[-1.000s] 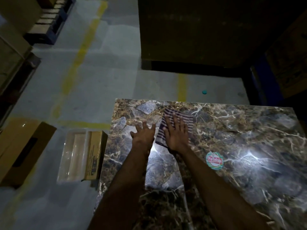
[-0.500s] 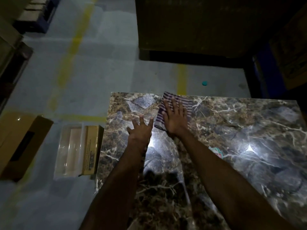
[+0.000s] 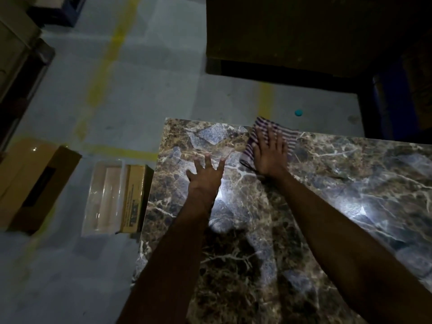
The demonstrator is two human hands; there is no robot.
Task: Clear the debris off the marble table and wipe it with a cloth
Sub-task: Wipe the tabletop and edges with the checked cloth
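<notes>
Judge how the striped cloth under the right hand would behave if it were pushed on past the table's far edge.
The striped cloth looks thin and floppy, so it would probably droop over the marble table edge. The polished, glossy top likely lets it slide easily under the flat right hand. It probably weighs little.

1. The marble table [image 3: 304, 230] is lying flat, its polished brown slab veined in white and grey and throwing back bright glare.
2. The cloth [image 3: 289, 136], striped purple and white, is lying bunched at the table's far edge, one corner poking just past it.
3. No debris is showing on the visible marble.
</notes>
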